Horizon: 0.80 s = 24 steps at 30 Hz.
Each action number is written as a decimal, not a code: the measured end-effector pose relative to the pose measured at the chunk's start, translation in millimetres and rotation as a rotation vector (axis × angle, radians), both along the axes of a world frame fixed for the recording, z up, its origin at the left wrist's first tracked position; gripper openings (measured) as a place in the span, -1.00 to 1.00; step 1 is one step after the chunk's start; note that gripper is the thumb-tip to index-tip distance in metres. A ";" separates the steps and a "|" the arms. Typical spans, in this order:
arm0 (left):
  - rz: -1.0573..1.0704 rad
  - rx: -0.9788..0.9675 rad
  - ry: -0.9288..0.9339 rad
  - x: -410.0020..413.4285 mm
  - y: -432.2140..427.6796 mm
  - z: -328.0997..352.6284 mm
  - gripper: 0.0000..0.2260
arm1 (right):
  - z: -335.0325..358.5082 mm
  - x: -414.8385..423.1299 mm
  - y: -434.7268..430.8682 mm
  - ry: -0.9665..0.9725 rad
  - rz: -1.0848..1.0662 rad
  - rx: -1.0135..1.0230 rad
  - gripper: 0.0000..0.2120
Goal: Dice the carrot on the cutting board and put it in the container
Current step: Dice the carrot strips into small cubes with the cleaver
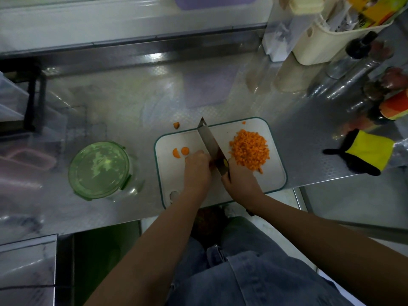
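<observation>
Steel counter carries cutting board, green-lidded container — and a carrot stub.

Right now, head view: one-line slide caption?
Right hand grips the knife over the cutting board, left hand beside it; diced carrot pile right, lidded green container left.

Both bare forearms reach in from the near edge, converging. The right hand grips the knife handle; the left hand, fingers curled down, sits just left of the blade
</observation>
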<state>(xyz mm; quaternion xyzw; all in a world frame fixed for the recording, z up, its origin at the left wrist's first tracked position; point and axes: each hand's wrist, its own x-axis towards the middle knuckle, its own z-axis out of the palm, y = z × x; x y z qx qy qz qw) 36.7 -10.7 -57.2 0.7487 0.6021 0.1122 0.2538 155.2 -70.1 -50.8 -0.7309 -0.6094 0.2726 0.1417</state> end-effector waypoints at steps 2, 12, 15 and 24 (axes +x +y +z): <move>-0.034 -0.003 0.035 -0.8 0.3 -1.1 -0.87 | -0.7 -0.7 0.8 -0.014 -0.005 0.004 -0.89; -0.143 0.074 0.000 -11.5 -5.6 -2.4 -0.93 | 4.3 6.6 3.6 0.023 -0.017 0.022 -0.77; -0.078 0.044 -0.039 -14.0 -5.4 -2.1 -0.90 | 8.7 8.3 1.6 0.017 0.011 0.040 -0.78; 0.003 -0.016 -0.024 -12.8 -3.5 2.3 -0.83 | 3.5 -1.3 -1.9 -0.017 0.047 -0.003 -0.94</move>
